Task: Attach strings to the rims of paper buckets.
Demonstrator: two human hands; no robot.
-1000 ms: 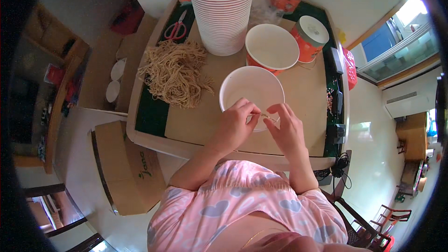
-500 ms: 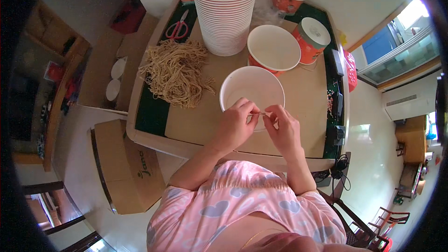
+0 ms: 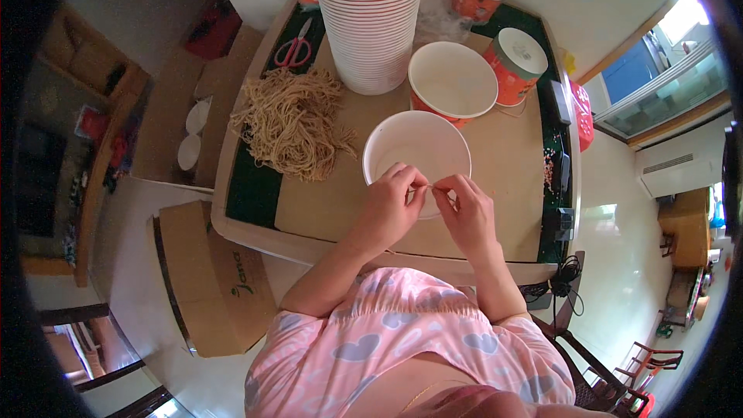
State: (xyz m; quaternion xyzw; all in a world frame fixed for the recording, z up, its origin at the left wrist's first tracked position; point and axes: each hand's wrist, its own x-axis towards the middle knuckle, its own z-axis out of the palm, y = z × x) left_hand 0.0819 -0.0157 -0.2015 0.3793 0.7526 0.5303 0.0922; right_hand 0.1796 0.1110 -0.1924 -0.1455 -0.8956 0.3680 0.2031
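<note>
Over the near rim of a white-lined paper bucket (image 3: 414, 139), my left hand (image 3: 396, 201) and my right hand (image 3: 469, 209) meet with their fingertips pinched together. Between them runs a short bit of beige string (image 3: 429, 186), and a string end shows below my left wrist. Both hands are closed on this string; most of it is hidden by the fingers. A tangled heap of beige string (image 3: 290, 124) lies to the left of the bucket. Behind the heap are red-handled scissors (image 3: 294, 49).
A tall stack of nested paper buckets (image 3: 368, 39) rises at the back. An orange bucket (image 3: 453, 81) and an upturned one (image 3: 517, 70) stand behind right. Dark devices (image 3: 565, 220) line the table's right edge. A cardboard box (image 3: 220, 279) sits on the floor at left.
My fingertips have drawn slightly closer together on the string and shifted a little left. The buckets, string heap and scissors stay where they were.
</note>
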